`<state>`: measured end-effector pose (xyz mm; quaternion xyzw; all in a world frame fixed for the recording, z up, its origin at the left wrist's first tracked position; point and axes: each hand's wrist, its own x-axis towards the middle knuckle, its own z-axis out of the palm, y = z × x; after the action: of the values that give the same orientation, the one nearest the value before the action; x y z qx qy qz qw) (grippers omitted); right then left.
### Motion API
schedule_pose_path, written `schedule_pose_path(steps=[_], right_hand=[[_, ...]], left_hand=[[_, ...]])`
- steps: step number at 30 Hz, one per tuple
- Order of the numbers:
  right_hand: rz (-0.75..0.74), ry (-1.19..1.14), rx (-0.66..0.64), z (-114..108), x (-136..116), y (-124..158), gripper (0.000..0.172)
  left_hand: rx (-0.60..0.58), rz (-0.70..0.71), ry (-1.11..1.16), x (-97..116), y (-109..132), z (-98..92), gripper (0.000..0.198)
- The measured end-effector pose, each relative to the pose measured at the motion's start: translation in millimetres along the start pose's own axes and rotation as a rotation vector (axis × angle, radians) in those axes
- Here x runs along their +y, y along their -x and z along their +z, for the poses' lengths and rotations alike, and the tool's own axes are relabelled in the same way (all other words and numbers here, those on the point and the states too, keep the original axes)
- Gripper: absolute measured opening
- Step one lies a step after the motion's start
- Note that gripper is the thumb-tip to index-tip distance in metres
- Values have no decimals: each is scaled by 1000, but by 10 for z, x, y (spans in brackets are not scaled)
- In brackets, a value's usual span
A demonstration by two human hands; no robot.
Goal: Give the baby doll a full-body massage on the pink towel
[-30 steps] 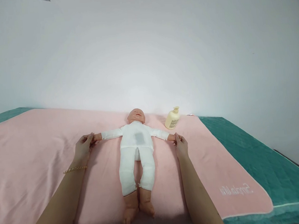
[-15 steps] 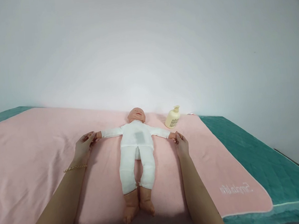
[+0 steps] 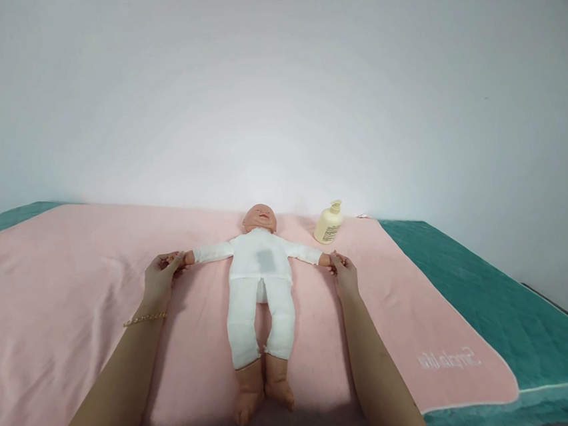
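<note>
A baby doll [image 3: 260,289] in a white suit lies face up on a pink towel [image 3: 73,314], head toward the wall, arms spread out to both sides. My left hand [image 3: 160,282], with a gold bracelet at the wrist, is closed in a pinch on the doll's hand on the left. My right hand [image 3: 344,275] is closed in the same way on the doll's other hand. The doll's bare feet point toward me.
A cream pump bottle [image 3: 328,223] stands on the towel near the wall, just right of the doll's head. The towel covers a green quilted bed [image 3: 498,306]. A white wall rises close behind. The bed's near edge runs along the bottom.
Almost nothing moves. Both hands keep hold of the doll's hands and the view has shifted very slightly.
</note>
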<state>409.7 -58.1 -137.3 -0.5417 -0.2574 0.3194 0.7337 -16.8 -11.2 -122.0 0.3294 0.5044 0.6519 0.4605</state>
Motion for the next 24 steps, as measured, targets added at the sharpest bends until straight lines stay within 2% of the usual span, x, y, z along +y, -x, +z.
schedule_pose_path(steps=[10, 20, 24], right_hand=[[-37, 154, 94, 47, -61, 64, 38], [-27, 118, 89, 34, 1, 4, 37], [-23, 80, 74, 26, 27, -29, 35]], left_hand=[[59, -35, 3, 104, 59, 77, 13], [66, -52, 80, 15, 3, 48, 7], [36, -32, 88, -47, -53, 8, 11]])
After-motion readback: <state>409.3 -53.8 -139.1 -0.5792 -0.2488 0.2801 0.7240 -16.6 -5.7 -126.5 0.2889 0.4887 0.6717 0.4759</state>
